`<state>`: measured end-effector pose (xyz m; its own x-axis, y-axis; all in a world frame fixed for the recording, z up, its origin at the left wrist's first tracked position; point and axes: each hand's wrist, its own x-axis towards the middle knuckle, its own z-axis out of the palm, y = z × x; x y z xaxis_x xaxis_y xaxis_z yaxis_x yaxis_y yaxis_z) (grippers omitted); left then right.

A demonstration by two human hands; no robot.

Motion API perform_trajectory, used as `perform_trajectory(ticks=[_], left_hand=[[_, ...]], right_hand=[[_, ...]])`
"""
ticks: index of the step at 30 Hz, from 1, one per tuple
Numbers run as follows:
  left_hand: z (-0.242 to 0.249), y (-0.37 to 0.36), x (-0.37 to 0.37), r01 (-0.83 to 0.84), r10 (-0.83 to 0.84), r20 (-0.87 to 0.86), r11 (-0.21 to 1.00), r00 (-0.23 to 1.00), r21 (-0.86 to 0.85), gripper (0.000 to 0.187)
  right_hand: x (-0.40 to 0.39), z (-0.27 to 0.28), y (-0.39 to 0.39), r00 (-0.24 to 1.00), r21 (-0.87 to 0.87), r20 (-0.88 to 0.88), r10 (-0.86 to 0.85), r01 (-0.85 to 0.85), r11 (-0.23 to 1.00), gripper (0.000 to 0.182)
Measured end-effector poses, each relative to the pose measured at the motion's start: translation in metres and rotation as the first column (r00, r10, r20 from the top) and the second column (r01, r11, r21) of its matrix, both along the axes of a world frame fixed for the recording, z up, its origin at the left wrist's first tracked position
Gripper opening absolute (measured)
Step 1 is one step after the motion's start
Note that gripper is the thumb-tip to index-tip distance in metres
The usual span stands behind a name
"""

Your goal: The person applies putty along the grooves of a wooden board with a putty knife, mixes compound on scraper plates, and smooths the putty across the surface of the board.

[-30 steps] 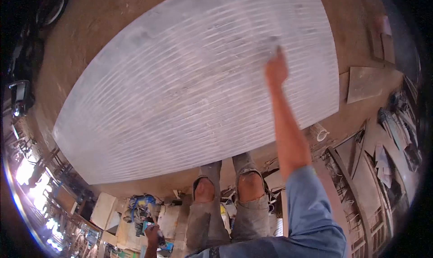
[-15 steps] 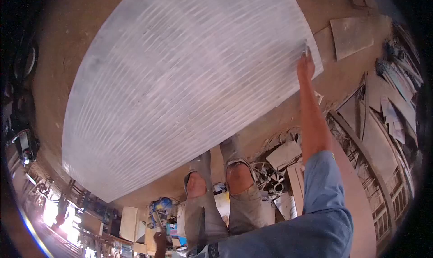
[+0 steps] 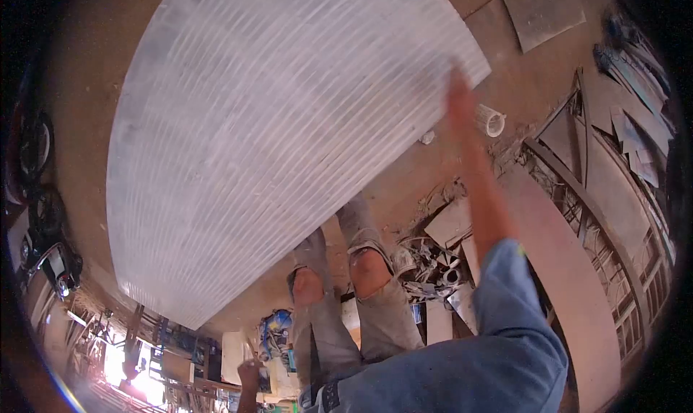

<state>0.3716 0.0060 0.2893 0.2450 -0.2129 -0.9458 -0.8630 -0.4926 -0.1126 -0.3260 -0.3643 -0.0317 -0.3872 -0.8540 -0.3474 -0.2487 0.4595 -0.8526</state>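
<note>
A large grey-white sheet [image 3: 289, 117] with curved edges and many pale parallel stripes lies on the brown ground. My right hand [image 3: 460, 99] is over its right corner, at the end of an outstretched arm. That hand is smeared by motion; its fingers look closed around something small that I cannot make out. My left hand [image 3: 249, 372] hangs low at the bottom of the view, away from the sheet. Its fingers look curled, and a thin pale thing seems to stick up from them, too small to name.
Right of the sheet lie a translucent cylindrical container [image 3: 491, 121] and a flat square panel [image 3: 543, 12]. Scrap metal [image 3: 433, 269] is heaped by my legs. Curved frames [image 3: 585, 196] and a long board [image 3: 570, 269] fill the right side. A motorcycle [image 3: 54, 269] stands at the left.
My right hand has moved left and slightly up in the view, still by the sheet's right corner. The view has shifted, bringing the translucent container into sight. My left hand appears slightly higher.
</note>
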Motion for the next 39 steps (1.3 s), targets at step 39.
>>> perform_trajectory(ticks=[39], left_hand=[[-0.038,0.288,0.278,-0.762,0.802,-0.069,0.532,0.593,-0.369,0.018]], right_hand=[[0.750,0.012,0.357,0.896,0.307,0.265,0.356,-0.429,0.850,0.048]])
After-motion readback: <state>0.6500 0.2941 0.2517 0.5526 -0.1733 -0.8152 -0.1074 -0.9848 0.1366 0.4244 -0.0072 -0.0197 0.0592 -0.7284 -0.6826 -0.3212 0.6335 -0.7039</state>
